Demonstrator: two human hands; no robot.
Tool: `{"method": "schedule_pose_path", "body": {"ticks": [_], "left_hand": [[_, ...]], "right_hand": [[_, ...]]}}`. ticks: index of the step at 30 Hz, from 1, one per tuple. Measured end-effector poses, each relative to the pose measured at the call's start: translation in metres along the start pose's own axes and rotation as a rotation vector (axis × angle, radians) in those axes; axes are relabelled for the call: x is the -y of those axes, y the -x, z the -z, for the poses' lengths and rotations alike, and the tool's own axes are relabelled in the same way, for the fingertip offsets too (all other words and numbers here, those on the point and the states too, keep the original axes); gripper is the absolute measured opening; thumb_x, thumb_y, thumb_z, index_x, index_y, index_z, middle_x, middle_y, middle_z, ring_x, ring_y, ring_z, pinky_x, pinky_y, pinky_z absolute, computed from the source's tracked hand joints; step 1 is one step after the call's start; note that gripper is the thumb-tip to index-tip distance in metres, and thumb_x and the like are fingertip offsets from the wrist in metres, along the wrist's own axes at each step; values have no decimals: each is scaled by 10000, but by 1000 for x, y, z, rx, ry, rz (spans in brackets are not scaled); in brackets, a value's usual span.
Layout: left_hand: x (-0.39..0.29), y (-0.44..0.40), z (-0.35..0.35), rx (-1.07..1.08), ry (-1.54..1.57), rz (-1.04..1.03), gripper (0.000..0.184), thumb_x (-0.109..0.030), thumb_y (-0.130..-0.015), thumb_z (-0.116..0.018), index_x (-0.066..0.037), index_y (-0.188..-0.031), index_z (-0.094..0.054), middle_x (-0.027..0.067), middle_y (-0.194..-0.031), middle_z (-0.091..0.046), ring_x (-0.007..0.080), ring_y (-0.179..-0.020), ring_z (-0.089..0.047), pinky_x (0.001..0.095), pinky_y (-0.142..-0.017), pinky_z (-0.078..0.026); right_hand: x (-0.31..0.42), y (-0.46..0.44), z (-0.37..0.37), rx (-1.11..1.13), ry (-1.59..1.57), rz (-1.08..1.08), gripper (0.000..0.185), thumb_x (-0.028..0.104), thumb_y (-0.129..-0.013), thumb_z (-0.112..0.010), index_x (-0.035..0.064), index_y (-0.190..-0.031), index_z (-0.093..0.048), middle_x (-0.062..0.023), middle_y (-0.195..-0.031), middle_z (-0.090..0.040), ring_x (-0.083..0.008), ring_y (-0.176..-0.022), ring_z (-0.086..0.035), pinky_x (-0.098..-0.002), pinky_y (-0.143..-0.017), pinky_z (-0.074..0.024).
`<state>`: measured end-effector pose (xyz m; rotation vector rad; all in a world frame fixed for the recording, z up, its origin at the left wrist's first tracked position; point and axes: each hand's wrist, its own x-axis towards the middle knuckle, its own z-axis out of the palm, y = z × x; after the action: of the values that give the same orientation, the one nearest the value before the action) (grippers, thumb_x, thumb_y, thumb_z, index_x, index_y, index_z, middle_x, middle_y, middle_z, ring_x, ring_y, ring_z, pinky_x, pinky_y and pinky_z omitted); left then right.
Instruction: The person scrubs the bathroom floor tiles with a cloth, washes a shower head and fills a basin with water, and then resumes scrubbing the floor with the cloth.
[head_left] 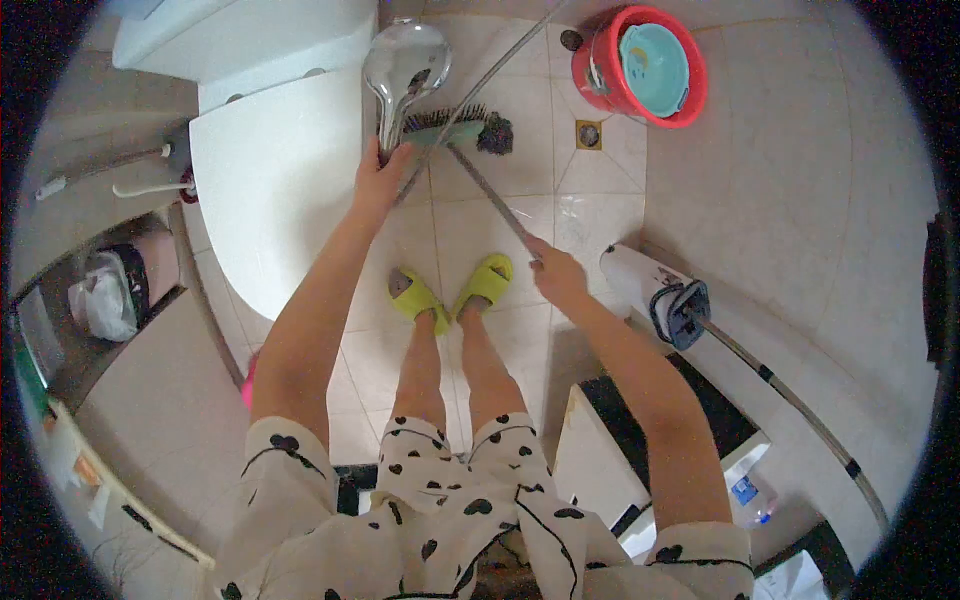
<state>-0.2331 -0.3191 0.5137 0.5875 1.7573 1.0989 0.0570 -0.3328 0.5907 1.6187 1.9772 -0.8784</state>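
My left hand (381,185) is closed around the handle of a shiny shower head (406,68), which it holds up beside the toilet. A grey shower hose (505,62) runs diagonally across the upper middle. Gripped in my right hand (558,275) is the long handle of a floor brush (462,132). The brush has a pale green head with dark bristles, down at the tiled floor. At the head's right end sits a dark, bristly clump (495,134); I cannot make out what it is.
A white toilet (270,190) with its lid down stands at left. A red bucket (692,65) with a teal basin (655,70) is upper right, near a square floor drain (589,135). A flat mop (680,312) leans at right. Yellow-green slippers (418,298) are on my feet.
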Motion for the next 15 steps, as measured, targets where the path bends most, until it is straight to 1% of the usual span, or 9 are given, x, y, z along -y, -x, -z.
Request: {"method": "schedule_pose_path", "body": {"ticks": [1, 3, 4, 6, 7, 8, 11, 13, 15], "left_hand": [[0, -4, 0, -2, -5, -4, 321, -331, -814, -625, -50, -925, -516, -7, -696, -450, 99, -654, -410, 253, -585, -350], [5, -9, 3, -4, -22, -5, 323, -329, -818, -621, -49, -934, -508, -3, -715, -458, 103, -665, -414, 254, -592, -356], [3, -10, 4, -7, 46, 11, 326, -330, -819, -619, -48, -935, -504, 1, -725, -461, 108, -671, -414, 258, -596, -359], [1, -15, -2, -10, 185, 46, 331, -332, -821, -616, -46, -936, -495, 7, -745, -467, 117, -684, -415, 265, -603, -364], [6, -24, -4, -30, 161, 43, 329, -331, -822, -614, -47, -935, -492, 8, -746, -465, 115, -688, -415, 264, -601, -363], [8, -31, -7, -51, 134, 41, 328, -330, -822, -612, -48, -934, -489, 9, -748, -462, 114, -693, -415, 262, -600, -362], [15, -47, -11, -48, 57, -11, 303, -312, -847, -585, -56, -974, -487, 12, -756, -489, 114, -698, -446, 257, -628, -378], [14, -57, -13, -29, 27, -35, 287, -300, -861, -568, -60, -996, -488, 14, -758, -506, 118, -701, -467, 259, -645, -388], [11, -63, -14, 6, 11, -13, 276, -291, -866, -561, -61, -999, -488, 17, -756, -511, 126, -708, -475, 265, -649, -392]], "right_hand": [[8, -12, -10, -1, -56, -6, 461, 186, -807, -523, 230, -1259, -447, -147, -1007, -607, -327, -897, -588, -423, -750, -479], [26, -40, -31, 45, -123, -92, 453, 179, -807, -517, 230, -1254, -456, -137, -1058, -594, -322, -947, -573, -413, -794, -469], [34, -55, -42, 71, -158, -135, 450, 176, -808, -514, 230, -1251, -461, -133, -1084, -587, -319, -973, -566, -408, -816, -463], [40, -80, -60, -84, -151, -23, 472, 163, -804, -495, 245, -1264, -435, -127, -1049, -599, -326, -921, -589, -435, -779, -481], [44, -93, -66, -159, -144, 38, 483, 157, -802, -485, 253, -1271, -422, -123, -1032, -604, -329, -895, -601, -449, -760, -490], [48, -113, -69, -152, -150, -6, 481, 155, -804, -480, 254, -1270, -421, -125, -1020, -608, -331, -892, -601, -448, -760, -489], [71, -179, -35, -95, -198, -93, 473, 142, -804, -466, 245, -1264, -433, -140, -990, -615, -338, -894, -598, -448, -758, -487], [72, -216, -14, -149, -254, -60, 469, 134, -801, -460, 245, -1257, -444, -151, -985, -614, -343, -897, -595, -448, -762, -484], [60, -223, -12, -238, -300, -17, 469, 131, -800, -460, 249, -1254, -451, -158, -998, -609, -349, -901, -592, -446, -766, -482]]}}
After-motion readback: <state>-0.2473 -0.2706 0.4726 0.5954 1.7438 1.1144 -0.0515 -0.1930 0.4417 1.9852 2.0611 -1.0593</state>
